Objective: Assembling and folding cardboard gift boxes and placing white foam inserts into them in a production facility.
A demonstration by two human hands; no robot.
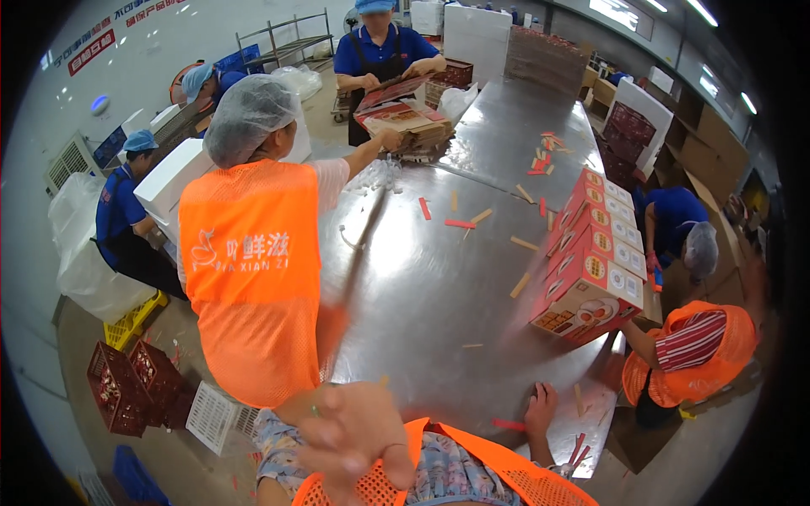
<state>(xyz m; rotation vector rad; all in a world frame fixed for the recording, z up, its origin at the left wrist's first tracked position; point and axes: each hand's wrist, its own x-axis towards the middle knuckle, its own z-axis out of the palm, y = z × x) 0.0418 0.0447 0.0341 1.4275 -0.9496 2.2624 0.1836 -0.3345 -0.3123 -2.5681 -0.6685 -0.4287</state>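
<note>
My left hand (361, 434) is raised close in front of my orange mesh vest, slightly blurred, its fingers bent and apart with nothing in them. A green ring shows on one finger. My right hand (541, 411) rests on the near part of the steel table (405, 312), fingers stretched out and holding nothing. Close by it lie a red strip (509, 425) and a tan strip (579, 400). Farther right, a row of red-and-tan printed cartons (582, 282) stands on the table, and a co-worker's hand touches the nearest carton's right side.
At left, a co-worker in an orange vest (253, 261) reaches toward flattened cartons (409, 118), which another person in blue handles. Red and tan strips (460, 224) are scattered over the table. Dark red crates (126, 388) and a white crate (221, 419) stand on the left floor.
</note>
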